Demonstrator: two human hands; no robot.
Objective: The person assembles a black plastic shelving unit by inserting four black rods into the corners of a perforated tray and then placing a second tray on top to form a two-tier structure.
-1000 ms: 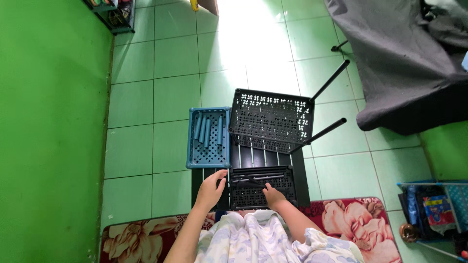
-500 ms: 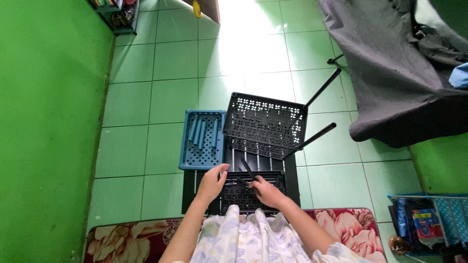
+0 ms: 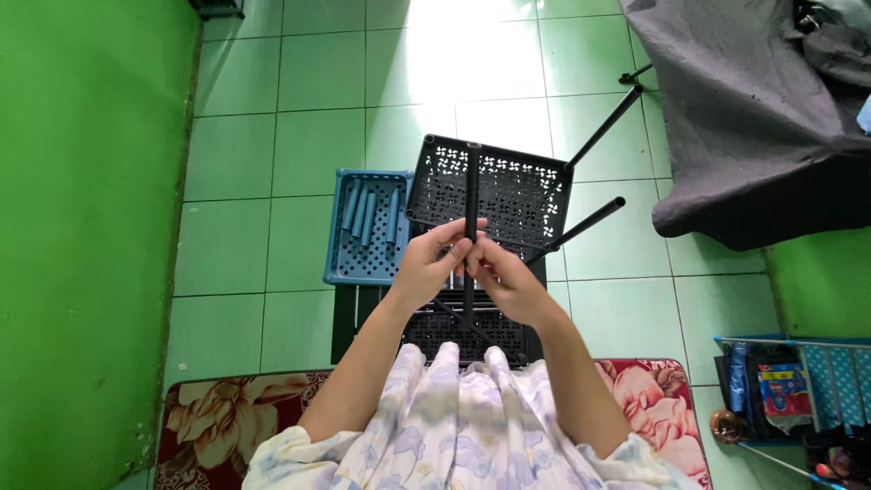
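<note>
Both hands meet over a stack of black perforated shelf panels (image 3: 472,334) on the green tiled floor. My left hand (image 3: 428,263) and my right hand (image 3: 499,272) grip a thin black tube (image 3: 472,191) that stands upright between them. Behind it a black perforated shelf (image 3: 494,186) is raised off the floor, with two black tubes (image 3: 590,222) sticking out of its right corners. A blue perforated tray (image 3: 367,227) with several blue tubes in it lies to the left of the shelf.
A green wall (image 3: 82,227) runs along the left. A dark grey cloth (image 3: 726,118) covers something at the upper right. A floral mat (image 3: 213,417) lies under me. A wire rack (image 3: 798,390) with colourful items stands at the lower right.
Both hands have lifted from the black panels on the floor and now hold a black tube upright. The camera has moved closer over the shelf.
</note>
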